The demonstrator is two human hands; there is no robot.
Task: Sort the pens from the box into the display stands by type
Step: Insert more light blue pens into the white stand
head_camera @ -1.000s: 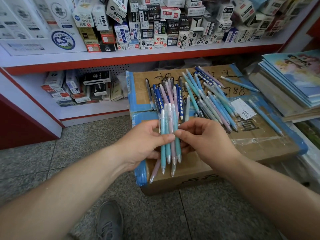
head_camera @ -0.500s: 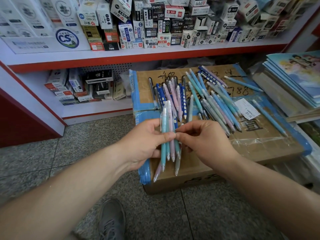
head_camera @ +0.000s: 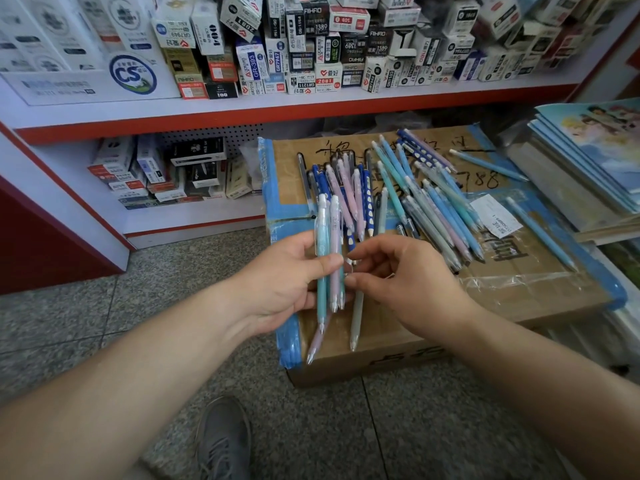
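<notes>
Fingers point(head_camera: 327, 263) of left hand point(head_camera: 280, 285) wrap pastel plastic pen bundle point(head_camera: 323, 230) | right hand point(head_camera: 408, 285) pinches pale grey pen point(head_camera: 356, 317) alongside | I read axes parallel, tips nearward.

Red-edged shelves point(head_camera: 311, 109) (stocked), speckled floor point(head_camera: 433, 427)

Shelf point(head_camera: 311, 110): packed with small stationery boxes point(head_camera: 325, 74).
Right side: stacked notebooks point(head_camera: 595, 157).
Floor point(head_camera: 86, 323): grey speckled tiles, one grey shoe point(head_camera: 225, 441).
</notes>
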